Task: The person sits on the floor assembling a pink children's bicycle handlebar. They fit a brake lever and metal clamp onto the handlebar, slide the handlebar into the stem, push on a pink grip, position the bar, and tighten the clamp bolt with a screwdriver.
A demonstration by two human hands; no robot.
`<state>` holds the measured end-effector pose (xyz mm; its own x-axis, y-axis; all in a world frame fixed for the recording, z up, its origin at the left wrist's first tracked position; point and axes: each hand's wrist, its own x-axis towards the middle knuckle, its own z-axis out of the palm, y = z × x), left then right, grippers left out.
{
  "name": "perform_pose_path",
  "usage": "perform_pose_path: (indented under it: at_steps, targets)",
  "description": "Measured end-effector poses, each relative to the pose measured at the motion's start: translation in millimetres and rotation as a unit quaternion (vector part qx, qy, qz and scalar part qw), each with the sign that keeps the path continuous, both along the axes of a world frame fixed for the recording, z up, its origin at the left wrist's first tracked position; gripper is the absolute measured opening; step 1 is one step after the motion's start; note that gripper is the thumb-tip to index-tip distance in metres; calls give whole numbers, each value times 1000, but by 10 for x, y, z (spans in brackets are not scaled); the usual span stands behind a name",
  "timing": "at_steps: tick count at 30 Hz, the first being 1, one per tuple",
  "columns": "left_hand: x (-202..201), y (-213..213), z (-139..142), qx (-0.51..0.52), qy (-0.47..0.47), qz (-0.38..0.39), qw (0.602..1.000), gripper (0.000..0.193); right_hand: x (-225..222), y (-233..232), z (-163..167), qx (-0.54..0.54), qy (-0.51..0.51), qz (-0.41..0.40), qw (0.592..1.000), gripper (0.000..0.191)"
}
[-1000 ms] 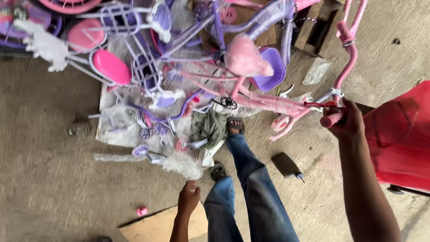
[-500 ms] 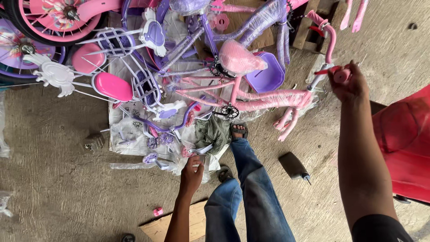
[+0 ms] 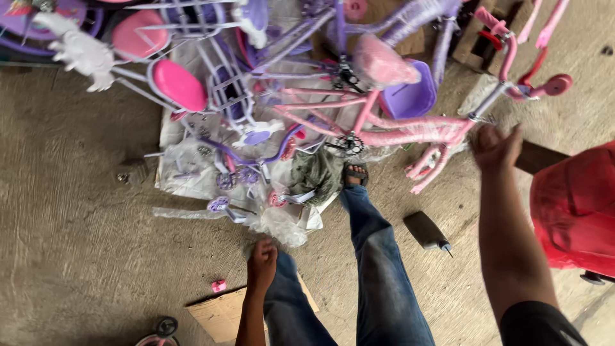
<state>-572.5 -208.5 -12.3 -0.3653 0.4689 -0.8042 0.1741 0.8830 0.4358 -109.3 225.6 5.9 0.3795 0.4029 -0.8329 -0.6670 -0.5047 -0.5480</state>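
My right hand [image 3: 496,146] is stretched out with fingers apart, just below the metal stem at the front end of a pink bicycle frame [image 3: 397,125] wrapped in plastic; I cannot tell if it touches. Pink handlebars [image 3: 512,54] rise above the stem. A pink fork [image 3: 428,168] lies under the frame, left of this hand. My left hand [image 3: 262,264] is curled into a fist beside my knee and holds nothing that I can see. My jeans-clad leg [image 3: 368,243] reaches forward, and its sandalled foot [image 3: 355,173] rests near the chainring [image 3: 349,144].
Purple and pink bicycle parts, pink saddles [image 3: 179,83] and a wire basket [image 3: 224,90] are piled ahead on plastic sheeting [image 3: 186,173]. A black tool [image 3: 426,230] lies on the concrete. A red plastic object [image 3: 573,205] stands right. Cardboard [image 3: 218,314] and a small wheel [image 3: 163,327] lie near.
My right hand has come off the handlebar stem and its fingers have spread. The view has shifted, and my left hand has dropped lower beside my knee.
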Motion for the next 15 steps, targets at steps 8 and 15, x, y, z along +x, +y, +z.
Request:
perform_pose_path:
  at_steps: [8, 15]
  targets:
    - [-1629, -2362, 365, -77, 46, 133, 987, 34, -3388, -2942, 37, -178, -125, 534, 817, 32]
    - [-3941, -4491, 694, 48, 127, 292, 947, 26, -6761, -5244, 121, -67, -135, 755, 638, 50]
